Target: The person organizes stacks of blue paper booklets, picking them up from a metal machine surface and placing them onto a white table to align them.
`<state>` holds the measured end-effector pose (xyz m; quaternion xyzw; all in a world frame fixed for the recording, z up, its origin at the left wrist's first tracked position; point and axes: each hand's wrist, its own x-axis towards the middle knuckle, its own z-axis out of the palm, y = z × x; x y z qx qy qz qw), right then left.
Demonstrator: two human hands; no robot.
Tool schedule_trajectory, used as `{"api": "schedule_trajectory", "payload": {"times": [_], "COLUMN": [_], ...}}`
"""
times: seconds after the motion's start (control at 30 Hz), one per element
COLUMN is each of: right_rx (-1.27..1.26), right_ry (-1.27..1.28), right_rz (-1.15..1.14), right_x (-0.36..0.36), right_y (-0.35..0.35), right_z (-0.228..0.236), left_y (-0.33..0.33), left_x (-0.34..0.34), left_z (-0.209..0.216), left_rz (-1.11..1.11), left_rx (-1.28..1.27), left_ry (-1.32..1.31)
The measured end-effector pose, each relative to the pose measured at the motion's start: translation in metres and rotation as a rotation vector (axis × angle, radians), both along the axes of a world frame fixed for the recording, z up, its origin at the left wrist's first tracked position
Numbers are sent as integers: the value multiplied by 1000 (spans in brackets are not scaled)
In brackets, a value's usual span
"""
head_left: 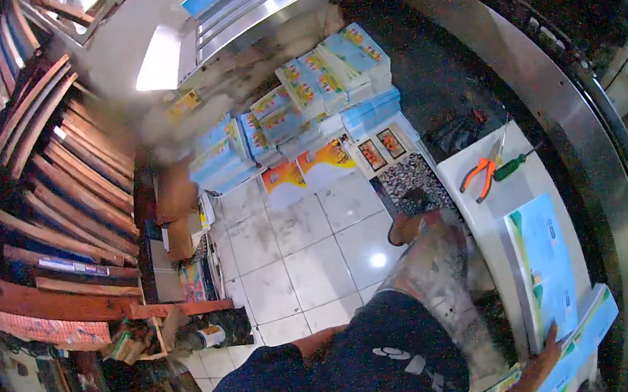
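My right hand (546, 361) is at the lower right, its fingers against the edge of a tilted stack of blue printed booklets (592, 322) that it grips. A second blue booklet stack (546, 246) lies just beyond, on the white ledge (458, 165), and my fingertips reach its near end. Part of my grip is hidden by the paper. My left hand does not show; only the left upper arm and a bit of forearm appear beside my dark shirt.
Orange-handled pliers (481, 174) and a green-handled screwdriver (512, 165) lie at the ledge's far end. Several stacks of printed booklets (316, 86) sit on the floor ahead. Wooden boards (77, 186) fill a rack at left. A metal machine edge (592, 162) runs along the right.
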<state>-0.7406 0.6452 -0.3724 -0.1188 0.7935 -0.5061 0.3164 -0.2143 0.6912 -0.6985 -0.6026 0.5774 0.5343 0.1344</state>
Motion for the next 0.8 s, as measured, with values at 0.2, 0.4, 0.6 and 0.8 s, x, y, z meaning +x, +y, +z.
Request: {"api": "schedule_trajectory", "payload": {"times": [0.2, 0.4, 0.6, 0.8], "right_rx": [376, 520, 593, 374], "right_ry": [4, -117, -109, -9], "right_rz": [443, 123, -43, -114], "right_x": [2, 14, 27, 25], "right_y": [18, -38, -62, -33], "right_z": [32, 57, 68, 19], "left_y": [-17, -34, -134, -257], "left_x": [3, 2, -42, -47], "left_z": [33, 101, 88, 69], "left_rz": [45, 77, 71, -28], "left_rx": [87, 152, 7, -206], "left_ry": [-43, -114, -84, -81]}}
